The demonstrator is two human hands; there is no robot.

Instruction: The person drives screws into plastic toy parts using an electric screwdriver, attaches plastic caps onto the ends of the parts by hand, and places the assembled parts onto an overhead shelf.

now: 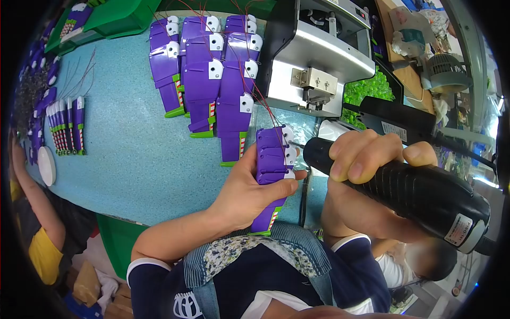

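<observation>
Head view: the purple piece sits up at the table's near edge, gripped in your left hand with the thumb across its face, apparently to steady it. Your right hand has its fingers curled round a black power screwdriver, the tip just beside the white tabs, probably so the two line up. Beyond, overlapping purple pieces reach toward the far edge, perhaps layered to save room; slim purple-and-white pieces lie toward the left edge.

- Overlapping purple plastic pieces: white along right edge, green at lower end; near upright, gripped in left hand.
- Black power screwdriver: ribbed body, aslant in right hand, aimed at pieces.
</observation>
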